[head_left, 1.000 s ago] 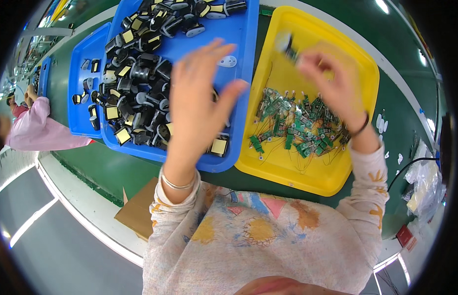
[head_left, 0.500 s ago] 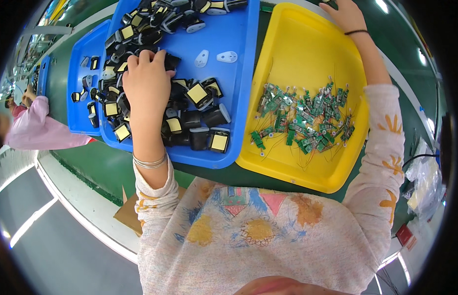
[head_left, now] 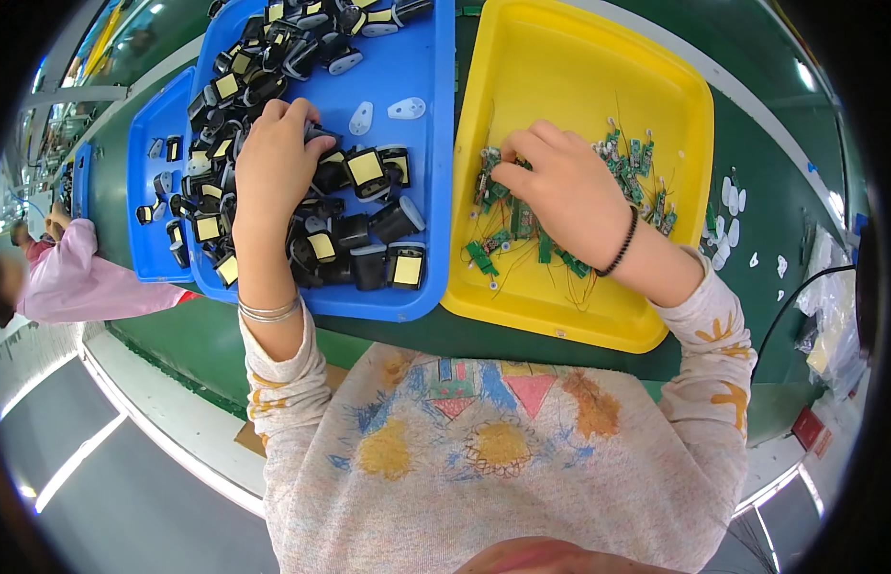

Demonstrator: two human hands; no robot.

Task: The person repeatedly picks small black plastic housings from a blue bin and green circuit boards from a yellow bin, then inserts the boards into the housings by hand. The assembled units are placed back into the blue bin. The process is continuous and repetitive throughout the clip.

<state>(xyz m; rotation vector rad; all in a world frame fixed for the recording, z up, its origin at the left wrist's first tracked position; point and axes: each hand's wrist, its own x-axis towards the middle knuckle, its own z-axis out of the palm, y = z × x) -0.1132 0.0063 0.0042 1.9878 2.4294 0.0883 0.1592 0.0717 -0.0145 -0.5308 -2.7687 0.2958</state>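
My left hand (head_left: 276,165) is closed round a black plastic housing (head_left: 321,135), most of it covered by the fingers. It rests over a heap of similar black housings, many with pale yellow pads (head_left: 365,167), in the large blue tray (head_left: 407,67). In the yellow tray (head_left: 546,72), my right hand (head_left: 568,196) reaches into a pile of small green circuit boards (head_left: 629,163) with thin wires. Its thumb and index finger bend round a circuit board (head_left: 520,165) at the pile's left side; the other fingertips are hidden.
Two loose grey-white plates (head_left: 405,108) lie in the blue tray. A smaller blue tray (head_left: 149,230) with more parts stands left. White pieces (head_left: 728,225) lie on the green table right of the yellow tray, near a black cable (head_left: 800,282) and clear plastic bags (head_left: 828,320). A co-worker in pink (head_left: 96,268) sits far left.
My right hand has come from beyond the yellow tray's far edge down to the circuit boards. My left hand stays over the black housings. The view has shifted slightly, showing white pieces at right.
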